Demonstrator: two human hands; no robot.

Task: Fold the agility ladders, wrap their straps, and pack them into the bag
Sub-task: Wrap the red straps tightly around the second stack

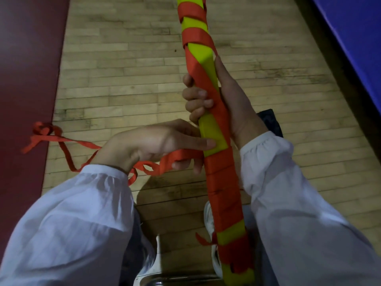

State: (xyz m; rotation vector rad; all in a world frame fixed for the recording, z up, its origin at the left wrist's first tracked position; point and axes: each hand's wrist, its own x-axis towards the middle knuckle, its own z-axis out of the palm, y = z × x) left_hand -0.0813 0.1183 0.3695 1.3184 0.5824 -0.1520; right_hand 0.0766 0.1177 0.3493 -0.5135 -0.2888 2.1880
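Observation:
A folded bundle of yellow agility-ladder rungs (212,131) stands nearly upright in the middle of the view, with an orange strap (223,182) wound around it in spirals. My right hand (224,100) grips the bundle at mid-height, fingers curled round it. My left hand (156,145) holds the loose part of the strap against the bundle just below, index finger laid on the yellow face. The free strap end (61,139) trails left over the floor in loops. No bag is in view.
Wooden plank floor (123,69) lies under everything. A dark red mat (24,79) borders the left, a blue padded mat (354,38) the upper right. A white shoe (210,219) sits beneath the bundle, and a metal object (165,281) shows at the bottom edge.

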